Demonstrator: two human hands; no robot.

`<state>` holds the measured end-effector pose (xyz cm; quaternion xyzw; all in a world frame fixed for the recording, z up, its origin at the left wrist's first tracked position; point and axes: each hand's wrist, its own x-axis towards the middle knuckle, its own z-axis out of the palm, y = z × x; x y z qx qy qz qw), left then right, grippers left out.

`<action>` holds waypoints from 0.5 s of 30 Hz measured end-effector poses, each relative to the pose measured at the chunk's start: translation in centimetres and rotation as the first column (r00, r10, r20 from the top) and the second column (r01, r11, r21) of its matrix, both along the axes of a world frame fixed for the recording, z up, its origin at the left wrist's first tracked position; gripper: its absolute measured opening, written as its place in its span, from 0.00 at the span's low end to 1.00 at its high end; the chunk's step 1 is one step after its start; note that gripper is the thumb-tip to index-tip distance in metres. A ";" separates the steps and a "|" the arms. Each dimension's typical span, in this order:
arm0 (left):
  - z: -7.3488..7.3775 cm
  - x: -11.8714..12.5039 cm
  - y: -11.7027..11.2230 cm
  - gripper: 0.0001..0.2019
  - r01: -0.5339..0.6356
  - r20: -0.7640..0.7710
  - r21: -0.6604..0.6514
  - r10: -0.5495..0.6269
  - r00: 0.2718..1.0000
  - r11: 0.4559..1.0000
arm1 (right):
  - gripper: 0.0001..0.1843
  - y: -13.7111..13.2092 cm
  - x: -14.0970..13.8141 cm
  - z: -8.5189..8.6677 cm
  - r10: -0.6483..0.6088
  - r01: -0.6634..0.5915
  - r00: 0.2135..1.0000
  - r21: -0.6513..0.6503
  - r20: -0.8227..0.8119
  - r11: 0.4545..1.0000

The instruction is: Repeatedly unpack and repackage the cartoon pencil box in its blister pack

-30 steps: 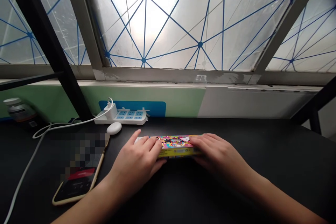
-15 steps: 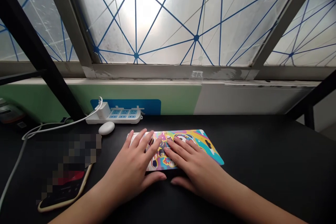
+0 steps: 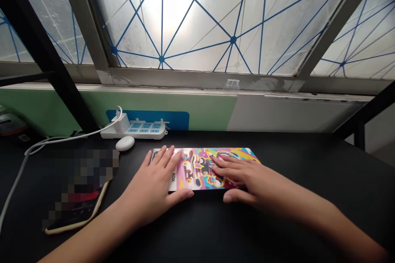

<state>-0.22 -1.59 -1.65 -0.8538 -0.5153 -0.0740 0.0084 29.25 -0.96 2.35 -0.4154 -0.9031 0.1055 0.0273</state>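
Observation:
A flat, brightly printed colourful box (image 3: 197, 166) lies face up on the black desk (image 3: 293, 181), long side left to right. My left hand (image 3: 154, 185) rests flat on its left end, fingers spread, thumb along the near edge. My right hand (image 3: 247, 178) lies flat on its right half, fingers stretched leftward over the print, thumb at the near edge. Neither hand grips the box.
A phone (image 3: 77, 209) lies at the near left. Behind it sit a white earbud case (image 3: 125, 143) and a white power strip (image 3: 135, 129) with a charger and white cable (image 3: 46, 144). A frosted window with blue lines runs along the back.
The box went from standing on its edge to lying flat. My hands spread apart along it, the right one sliding rightward, and the box now sits squarer to the desk.

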 end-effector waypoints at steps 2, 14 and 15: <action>-0.1 -0.1 0.0 0.46 -0.002 -0.001 0.006 0.002 1.000 1.000 | 0.26 0.5 1.0 0.3 -0.005 0.006 1.000 0.033 -0.025 0.999; 0.3 0.7 0.3 0.42 0.017 -0.058 0.048 -0.014 0.998 0.999 | 0.47 0.2 -4.2 -3.7 0.084 -0.076 0.996 0.327 -0.011 0.942; 0.3 0.6 0.4 0.43 0.022 -0.065 0.048 -0.019 0.998 0.999 | 0.48 0.1 -4.5 -4.0 0.080 -0.076 0.997 0.304 -0.001 0.950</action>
